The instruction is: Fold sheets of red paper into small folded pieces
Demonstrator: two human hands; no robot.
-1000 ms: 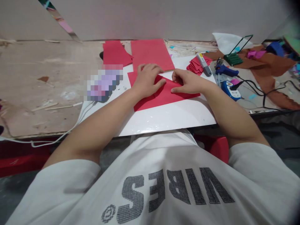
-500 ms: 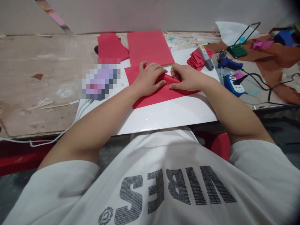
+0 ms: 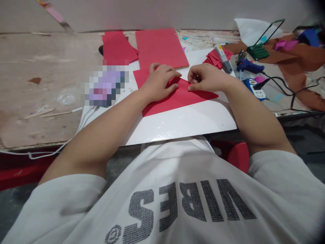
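Observation:
A sheet of red paper [image 3: 162,105] lies on the white board, with its right part folded over along a slanting edge. My left hand [image 3: 160,83] rests on the sheet, its fingers stretched out and the thumb apart. At the folded edge to the right, the thumb and fingertips of my right hand [image 3: 207,78] come together on the red paper in a pinch. The palms hide part of the sheet, and the far side of the fold is partly covered.
The white board [image 3: 177,127] lies under the paper. Behind it are a red pad [image 3: 161,47], red sheets [image 3: 118,47] and small red pieces [image 3: 213,58] under a grey-white cutter [image 3: 223,59]. A blurred phone [image 3: 108,86] lies left; a blue glue gun [image 3: 250,66] and power socket [image 3: 256,88], right.
My right hand has shifted slightly right along the folded edge, widening the gap between my hands. My left hand stays on the paper. The whole view has shifted a little.

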